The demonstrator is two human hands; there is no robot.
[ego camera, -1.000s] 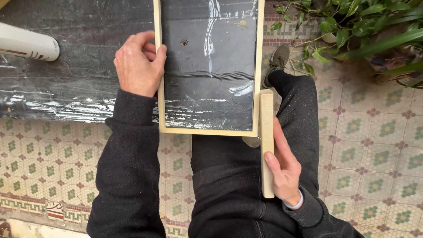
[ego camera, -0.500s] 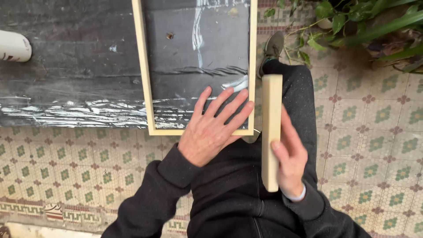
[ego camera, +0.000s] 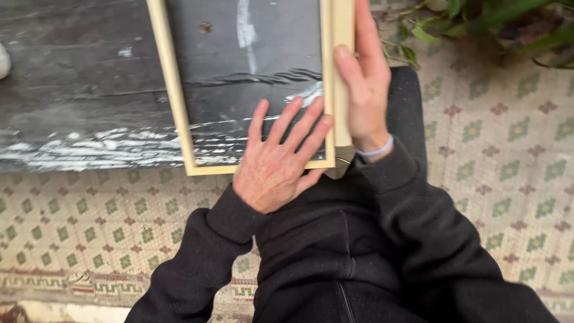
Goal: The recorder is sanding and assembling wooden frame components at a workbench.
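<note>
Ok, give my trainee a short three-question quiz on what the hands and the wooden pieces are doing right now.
1. True or false: the left hand lies flat with spread fingers on the wooden frame.
2. Which hand presses the loose wooden strip against the frame's outer edge?
3. The frame lies on: A) the tiled floor B) the black plastic-wrapped surface C) a green plant.

Key: 1 true; 2 the right hand; 3 B.
</note>
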